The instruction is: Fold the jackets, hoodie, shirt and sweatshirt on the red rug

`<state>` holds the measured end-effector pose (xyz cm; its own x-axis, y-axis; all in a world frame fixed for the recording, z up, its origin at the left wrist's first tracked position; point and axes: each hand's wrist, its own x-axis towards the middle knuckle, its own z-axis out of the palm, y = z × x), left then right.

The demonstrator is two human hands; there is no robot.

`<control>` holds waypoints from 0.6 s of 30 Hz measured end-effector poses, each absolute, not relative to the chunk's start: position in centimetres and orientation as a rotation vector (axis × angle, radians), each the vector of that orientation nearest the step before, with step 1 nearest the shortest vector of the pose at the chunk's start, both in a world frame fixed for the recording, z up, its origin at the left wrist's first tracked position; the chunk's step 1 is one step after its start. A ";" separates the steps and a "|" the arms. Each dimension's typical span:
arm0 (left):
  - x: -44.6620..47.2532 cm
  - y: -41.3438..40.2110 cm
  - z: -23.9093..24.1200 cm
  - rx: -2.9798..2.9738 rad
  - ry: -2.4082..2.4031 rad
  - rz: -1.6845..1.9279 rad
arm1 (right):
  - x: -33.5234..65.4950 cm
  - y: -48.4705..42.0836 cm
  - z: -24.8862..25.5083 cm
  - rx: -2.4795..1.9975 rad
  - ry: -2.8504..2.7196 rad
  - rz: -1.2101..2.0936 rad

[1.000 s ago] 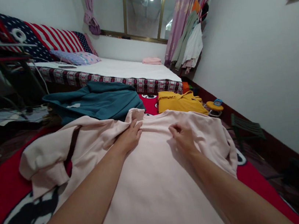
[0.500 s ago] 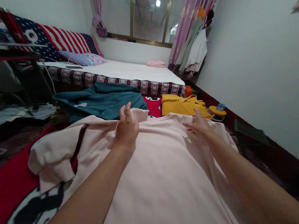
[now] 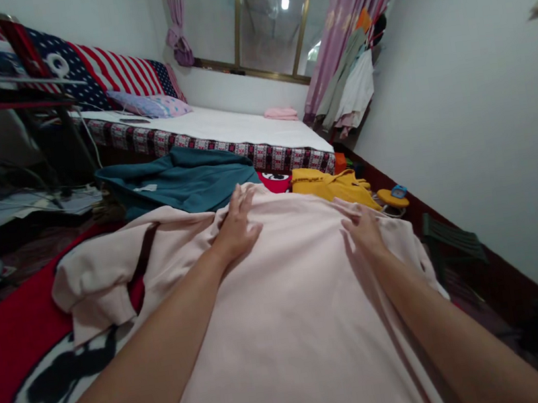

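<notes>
A pale pink garment (image 3: 284, 306) lies spread in front of me over a red blanket (image 3: 3, 339) with a black and white cartoon print. My left hand (image 3: 238, 227) rests flat on the garment's far edge, fingers stretched out. My right hand (image 3: 365, 228) lies on the garment's right side, fingers pressed down on the cloth and partly hidden. The garment's left sleeve (image 3: 94, 279) is bunched up to the left.
A teal garment (image 3: 180, 180) and a yellow garment (image 3: 331, 186) lie just beyond the pink one. Behind them is a bed (image 3: 219, 128) with a flag-print cushion (image 3: 95, 72). A metal rack (image 3: 0, 106) stands at the left. Clothes hang by the curtain (image 3: 347, 84).
Both hands have moved apart and forward, and now lie flat on the cloth. The pink garment's far edge has slid further away, covering more of the red blanket.
</notes>
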<state>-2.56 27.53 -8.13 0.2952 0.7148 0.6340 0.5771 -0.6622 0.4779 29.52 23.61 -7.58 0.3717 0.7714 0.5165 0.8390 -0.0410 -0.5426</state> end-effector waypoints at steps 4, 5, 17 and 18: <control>-2.2 27.1 -8.7 2.686 1.005 1.011 | 23.7 19.7 -7.6 -1.910 -1.853 -0.061; -2.1 27.0 -8.7 2.730 0.977 0.958 | 22.3 18.5 -7.6 -1.911 -1.997 -0.058; -2.4 26.9 -10.2 2.582 1.228 0.394 | 19.2 15.4 -10.6 -2.020 -2.342 -0.060; -2.3 26.8 -10.1 2.586 1.233 0.383 | 19.1 15.5 -10.5 -2.027 -2.339 -0.066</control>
<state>-2.30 26.81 -10.15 0.6071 0.7843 0.1274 0.7184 -0.6103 0.3338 19.12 15.50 -10.54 -0.1419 0.9879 0.0627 0.9899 0.1421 0.0017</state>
